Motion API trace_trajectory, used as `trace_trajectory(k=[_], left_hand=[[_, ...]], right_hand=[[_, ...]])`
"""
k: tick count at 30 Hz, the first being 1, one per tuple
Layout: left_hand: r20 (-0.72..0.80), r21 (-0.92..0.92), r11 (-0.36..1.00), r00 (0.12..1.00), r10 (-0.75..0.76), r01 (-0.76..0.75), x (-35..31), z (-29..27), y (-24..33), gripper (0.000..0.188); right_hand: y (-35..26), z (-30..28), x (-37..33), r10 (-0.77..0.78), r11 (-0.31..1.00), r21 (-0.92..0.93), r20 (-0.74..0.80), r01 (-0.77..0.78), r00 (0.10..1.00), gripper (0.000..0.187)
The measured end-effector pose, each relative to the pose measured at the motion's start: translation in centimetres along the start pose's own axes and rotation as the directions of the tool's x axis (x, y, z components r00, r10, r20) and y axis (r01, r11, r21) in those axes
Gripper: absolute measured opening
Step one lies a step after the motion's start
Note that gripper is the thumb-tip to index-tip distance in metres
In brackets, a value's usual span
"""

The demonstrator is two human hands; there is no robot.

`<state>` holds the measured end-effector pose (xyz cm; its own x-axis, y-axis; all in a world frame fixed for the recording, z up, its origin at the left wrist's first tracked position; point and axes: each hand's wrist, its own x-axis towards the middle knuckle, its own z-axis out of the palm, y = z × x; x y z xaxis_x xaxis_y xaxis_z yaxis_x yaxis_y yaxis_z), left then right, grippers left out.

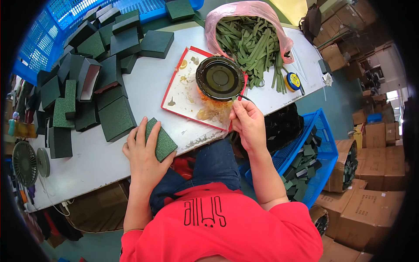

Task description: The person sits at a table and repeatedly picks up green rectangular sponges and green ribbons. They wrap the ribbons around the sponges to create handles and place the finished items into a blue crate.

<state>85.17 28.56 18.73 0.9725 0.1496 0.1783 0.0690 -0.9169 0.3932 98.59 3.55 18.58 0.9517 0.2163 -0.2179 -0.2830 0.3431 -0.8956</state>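
Note:
My left hand [143, 150] is wrapped over a small dark green speckled box [165, 140] at the table's front edge, thumb on the near side and fingers across the top. My right hand [249, 124] is pinched at the near right rim of a round black dish [219, 78] with dark, glossy liquid in it. Whatever the fingertips hold is too small to make out. A thin dark stick [245, 98] juts from the dish rim just above them. The dish stands on amber, glue-like residue [213, 111] in a white tray with a red rim [172, 85].
Many green boxes [115, 115] are heaped at the left, by a blue crate [37, 48]. A pink bag [214, 22] of green ribbon strips [255, 43] lies behind the dish, near a yellow-and-blue round tin [293, 81]. Another blue crate [325, 144] with green pieces stands low right. A small fan [25, 162] is at left.

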Motion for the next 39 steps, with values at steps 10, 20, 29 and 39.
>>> trace_trajectory(k=[10, 20, 29, 39], left_hand=[[0.012, -0.005, 1.000, 1.000, 0.009, -0.009, 0.0, -0.1, 0.0, 0.086], [0.014, -0.043, 0.998, 0.999, 0.034, -0.034, 0.1, -0.3, -0.4, 0.094], [-0.114, -0.408, 0.882, 0.971, 0.209, -0.238, 0.9, -1.3, -1.6, 0.101], [-0.097, -0.576, 0.701, 0.887, 0.452, -0.420, 2.8, -2.3, -1.6, 0.100]], right_hand=[[0.0, 0.4, 0.8, 0.021, 0.998, -0.061, -0.061, -0.025, 0.998, 0.019], [-0.3, -0.3, 1.1, 0.092, 0.996, 0.020, -0.043, -0.091, 0.995, 0.017], [-0.1, 1.1, -3.3, -0.154, 0.987, -0.046, 0.051, 0.156, 0.987, 0.008], [0.6, 4.7, -6.3, 0.458, 0.886, -0.298, 0.454, -0.355, 0.764, 0.016]])
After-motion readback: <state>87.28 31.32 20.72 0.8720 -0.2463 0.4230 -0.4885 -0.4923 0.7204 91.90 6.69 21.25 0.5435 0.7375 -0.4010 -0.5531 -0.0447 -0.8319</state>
